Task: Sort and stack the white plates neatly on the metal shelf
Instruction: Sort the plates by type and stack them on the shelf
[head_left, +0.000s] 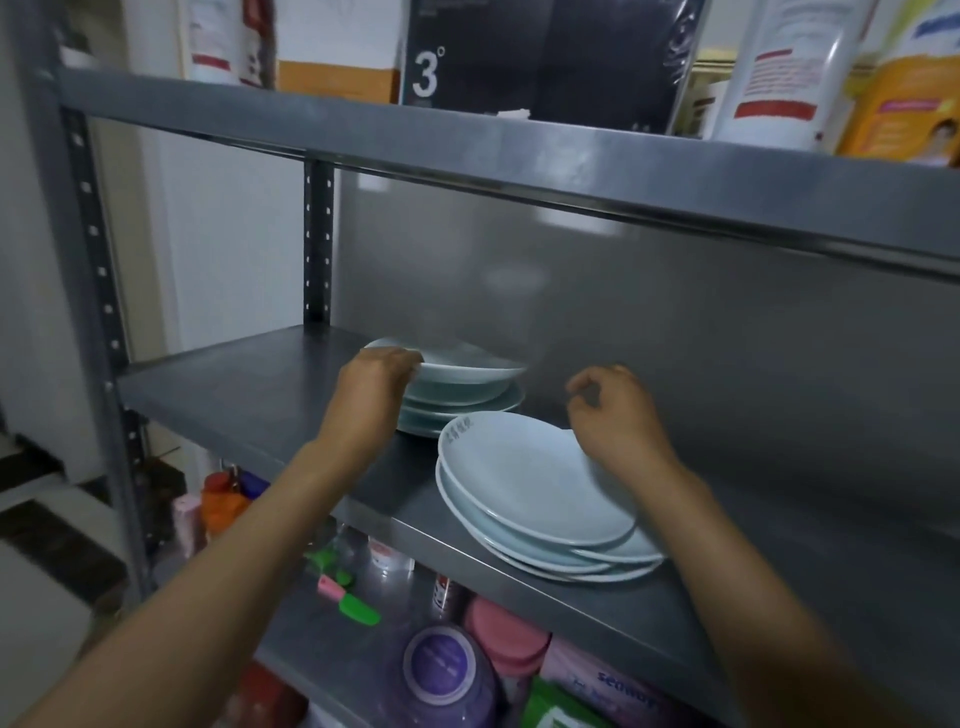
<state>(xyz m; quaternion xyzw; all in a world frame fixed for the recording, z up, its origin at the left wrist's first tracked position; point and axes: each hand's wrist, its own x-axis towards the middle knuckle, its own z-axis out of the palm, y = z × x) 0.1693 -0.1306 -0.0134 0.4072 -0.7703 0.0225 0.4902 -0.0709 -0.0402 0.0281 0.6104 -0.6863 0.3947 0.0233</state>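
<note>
Both forearms are bare, with no sleeves reaching the left hand (371, 387) or right hand (615, 415).

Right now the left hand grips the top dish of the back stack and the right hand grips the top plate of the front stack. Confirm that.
Half right. The left hand does grip the top dish of the back stack. The right hand grips nothing: it hovers with loosely curled fingers above the far edge of the front stack, as the head view shows.

Top plate (467, 370) motion-blurred; near stack (535, 499) print illegible, partly behind forearm.
</note>
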